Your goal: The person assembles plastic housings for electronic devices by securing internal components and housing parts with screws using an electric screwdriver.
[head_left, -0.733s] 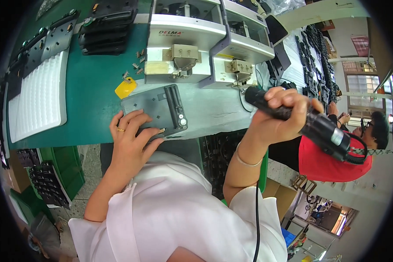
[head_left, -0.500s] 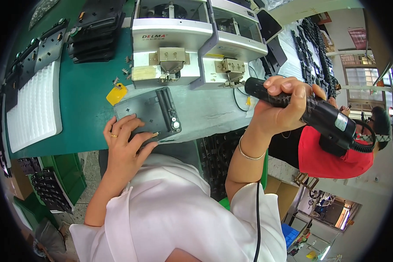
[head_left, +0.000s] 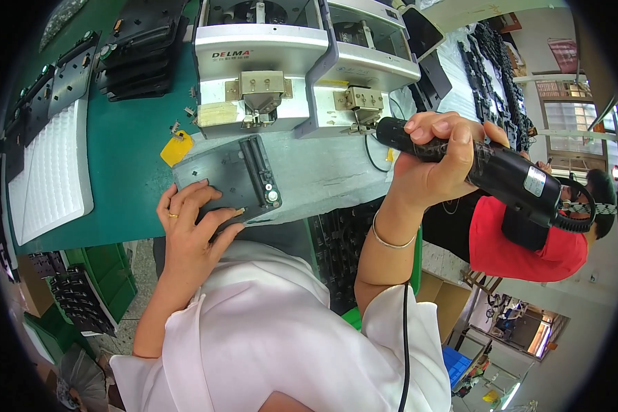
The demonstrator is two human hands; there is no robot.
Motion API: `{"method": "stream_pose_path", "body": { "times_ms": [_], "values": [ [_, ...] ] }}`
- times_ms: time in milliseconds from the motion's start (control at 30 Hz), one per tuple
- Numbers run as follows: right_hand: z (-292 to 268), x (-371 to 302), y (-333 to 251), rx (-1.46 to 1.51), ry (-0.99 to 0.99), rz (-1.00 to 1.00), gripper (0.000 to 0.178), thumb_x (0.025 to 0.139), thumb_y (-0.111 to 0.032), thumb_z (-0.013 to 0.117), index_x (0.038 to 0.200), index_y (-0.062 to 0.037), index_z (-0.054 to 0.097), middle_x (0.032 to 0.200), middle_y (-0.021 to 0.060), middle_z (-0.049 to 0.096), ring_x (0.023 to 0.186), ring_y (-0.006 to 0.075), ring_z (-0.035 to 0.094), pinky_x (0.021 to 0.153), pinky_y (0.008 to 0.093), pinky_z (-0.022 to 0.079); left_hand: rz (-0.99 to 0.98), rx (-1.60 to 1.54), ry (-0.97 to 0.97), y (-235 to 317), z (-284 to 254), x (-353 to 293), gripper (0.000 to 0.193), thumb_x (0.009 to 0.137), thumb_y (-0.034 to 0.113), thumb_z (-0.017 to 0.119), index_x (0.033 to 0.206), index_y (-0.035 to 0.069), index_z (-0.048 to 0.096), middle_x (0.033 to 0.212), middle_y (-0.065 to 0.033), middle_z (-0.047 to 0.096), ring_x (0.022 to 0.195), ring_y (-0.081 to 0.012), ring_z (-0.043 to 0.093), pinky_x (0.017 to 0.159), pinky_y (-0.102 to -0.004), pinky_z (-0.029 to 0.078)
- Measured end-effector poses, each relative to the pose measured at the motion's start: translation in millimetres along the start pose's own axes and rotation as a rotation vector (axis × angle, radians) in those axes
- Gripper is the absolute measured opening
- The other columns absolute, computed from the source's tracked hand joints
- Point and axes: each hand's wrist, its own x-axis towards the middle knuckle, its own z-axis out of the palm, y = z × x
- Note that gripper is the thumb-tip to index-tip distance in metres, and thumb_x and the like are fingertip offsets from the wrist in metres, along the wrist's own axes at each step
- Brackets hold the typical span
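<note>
A dark grey plastic panel (head_left: 220, 165) with a black cylindrical part along its right side lies on the bench in front of me. My left hand (head_left: 190, 218) holds its near left edge, fingers curled on top and thumb along the front. By the index fingertip is a small brass-coloured piece (head_left: 239, 211). Raised at the right, my right hand (head_left: 441, 152) is wrapped round a black electric screwdriver (head_left: 513, 180). Its front end points left, close to the outlet of the right screw feeder (head_left: 361, 100); the bit itself is hard to make out. A second screw feeder (head_left: 262, 93) stands to the left.
A yellow tag (head_left: 176, 149) and loose small parts lie left of the feeders. Stacked black panels (head_left: 139, 65) and a white tray (head_left: 51, 172) occupy the left bench. A green crate (head_left: 106, 275) stands below. A person in red (head_left: 522, 240) is at the right.
The view has shifted slightly, so the feeders and panel appear a little farther left. My right hand with the screwdriver sits slightly farther left. My left hand keeps its place on the panel.
</note>
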Motion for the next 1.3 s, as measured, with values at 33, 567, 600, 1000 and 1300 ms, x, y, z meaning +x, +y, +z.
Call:
{"method": "stream_pose_path", "body": {
  "times_ms": [33,567,600,1000,1300],
  "values": [
    [-1,0,1,0.0,-0.001,0.0,0.034,0.081,-0.004,0.056,0.112,-0.0034,0.042,0.069,0.0087,0.053,0.047,0.0159,0.051,0.045,0.0344,0.05,-0.001,-0.001,0.0,0,0,0,0.024,0.069,0.018,0.08,0.09,0.014,0.069,0.109,-0.0039,0.057,0.119,-0.0268,0.05,0.106,-0.051,0.025],
    [5,-13,-14,0.223,-0.197,0.251,0.039,0.087,-0.004,0.057,0.122,-0.0056,0.041,0.068,0.0102,0.056,0.047,0.0165,0.05,0.045,0.033,0.048,-0.044,-0.042,-0.056,-3,-5,1,0.026,0.069,0.017,0.078,0.091,0.015,0.065,0.113,-0.002,0.057,0.119,-0.0242,0.048,0.106,-0.049,0.023],
    [8,-20,-21,0.335,-0.197,0.328,0.039,0.087,-0.005,0.056,0.123,-0.0072,0.041,0.07,0.0096,0.055,0.049,0.0167,0.049,0.044,0.0336,0.047,-0.018,-0.064,-0.06,-4,-5,2,0.026,0.069,0.017,0.078,0.091,0.015,0.064,0.114,-0.0014,0.056,0.119,-0.0236,0.047,0.106,-0.0488,0.023],
    [64,-115,-35,0.308,-0.515,0.476,0.045,0.088,-0.013,0.067,0.12,-0.0127,0.036,0.068,0.0073,0.053,0.047,0.0194,0.049,0.043,0.0351,0.047,-0.057,-0.139,-0.029,-9,-4,-3,0.028,0.066,0.014,0.079,0.088,0.015,0.062,0.115,0.0005,0.055,0.118,-0.0211,0.047,0.104,-0.0472,0.024],
    [68,-118,-30,0.329,-0.533,0.451,0.042,0.088,-0.011,0.064,0.12,-0.0117,0.037,0.067,0.0083,0.053,0.043,0.0187,0.046,0.041,0.0348,0.046,-0.065,-0.16,-0.035,-12,-2,-5,0.029,0.066,0.015,0.079,0.09,0.015,0.062,0.118,0.0007,0.055,0.121,-0.0225,0.046,0.106,-0.0481,0.023]
  ]
}}
